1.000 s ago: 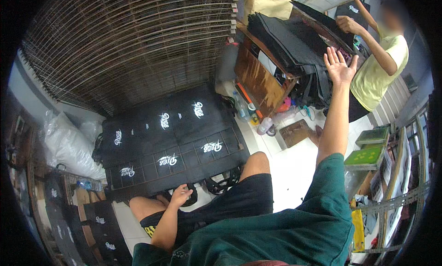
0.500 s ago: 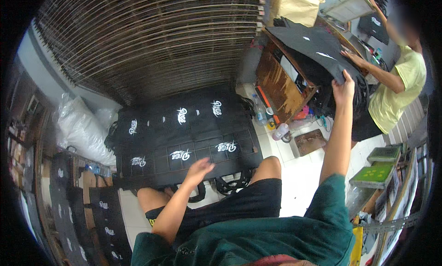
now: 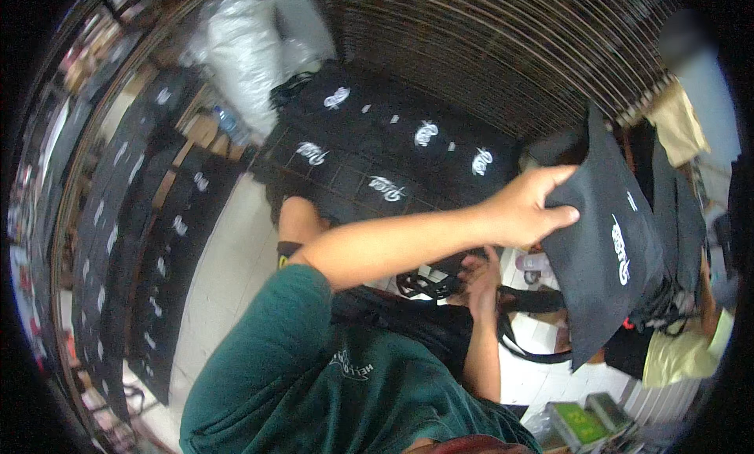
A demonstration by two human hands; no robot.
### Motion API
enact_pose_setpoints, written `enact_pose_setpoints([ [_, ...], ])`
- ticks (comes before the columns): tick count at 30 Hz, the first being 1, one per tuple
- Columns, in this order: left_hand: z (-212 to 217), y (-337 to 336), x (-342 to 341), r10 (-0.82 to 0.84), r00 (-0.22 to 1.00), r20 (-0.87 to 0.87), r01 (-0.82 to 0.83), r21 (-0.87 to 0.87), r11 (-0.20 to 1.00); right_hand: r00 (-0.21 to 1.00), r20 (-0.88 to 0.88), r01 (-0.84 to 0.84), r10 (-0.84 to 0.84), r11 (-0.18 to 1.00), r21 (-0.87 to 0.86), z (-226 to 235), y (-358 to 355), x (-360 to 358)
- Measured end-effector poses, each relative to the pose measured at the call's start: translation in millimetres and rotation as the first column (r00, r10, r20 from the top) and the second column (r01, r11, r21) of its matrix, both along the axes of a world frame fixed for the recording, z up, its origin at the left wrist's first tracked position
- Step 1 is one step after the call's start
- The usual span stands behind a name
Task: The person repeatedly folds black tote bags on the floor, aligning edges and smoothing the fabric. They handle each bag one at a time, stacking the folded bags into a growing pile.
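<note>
My left arm reaches across to the right, and my left hand [image 3: 522,210] pinches the edge of a black cloth bag [image 3: 589,226] with white lettering between thumb and fingers. The bag hangs upright and bowed, its dark strap looping below. My right hand [image 3: 481,281] is under my left forearm, fingers apart and palm turned up, close to the strap [image 3: 534,300]; nothing shows in it. In front of me, a layer of black bags [image 3: 353,159] with white prints lies spread out, partly covered by my left arm.
Slatted racks [image 3: 503,45] rise behind the spread bags. Bulging clear plastic sacks [image 3: 243,57] stand at far left, with rows of printed black pieces [image 3: 169,218] nearer. A co-worker in a yellow shirt [image 3: 683,360] is at right, near green printing frames [image 3: 577,421].
My view has swung right. My left hand has crossed over and taken hold of a bag's edge. My right hand has come off the pile and drawn back toward me, opening.
</note>
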State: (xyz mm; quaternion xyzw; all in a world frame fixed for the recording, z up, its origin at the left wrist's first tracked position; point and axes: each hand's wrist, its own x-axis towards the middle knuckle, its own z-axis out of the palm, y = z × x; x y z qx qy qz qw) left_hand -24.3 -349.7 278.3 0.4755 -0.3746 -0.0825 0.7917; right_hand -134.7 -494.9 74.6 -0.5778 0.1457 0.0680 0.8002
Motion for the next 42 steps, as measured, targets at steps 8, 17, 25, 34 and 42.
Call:
enact_pose_setpoints([
  [8, -40.5, 210.2, 15.0, 0.269, 0.899, -0.346, -0.199, 0.224, 0.954, 0.996, 0.087, -0.058, -0.033, 0.507, 0.860, 23.7, 9.6, -11.4],
  [17, -86.4, 407.5, 65.4, 0.734, 0.615, -0.289, -0.443, 0.643, 0.625, 0.961, -0.190, -0.114, 0.199, 0.916, 0.384, 17.5, 116.4, 79.7],
  [25, -87.0, 567.6, 99.4, 0.881, 0.469, -0.062, -0.539, 0.770, 0.341, 0.939, -0.106, -0.317, 0.326, 0.944, 0.089, 10.4, 261.3, 218.6],
  [34, -238.4, 693.8, 61.1, 0.914, 0.347, 0.212, -0.541, 0.841, 0.010, 0.819, -0.251, -0.531, 0.517, 0.847, 0.013, -125.8, 339.3, 223.7],
  [42, -463.6, 637.0, 62.6, 0.869, 0.310, 0.386, -0.259, 0.913, -0.314, 0.713, -0.621, -0.534, 0.326, 0.827, -0.179, -273.3, 327.3, 210.1],
])
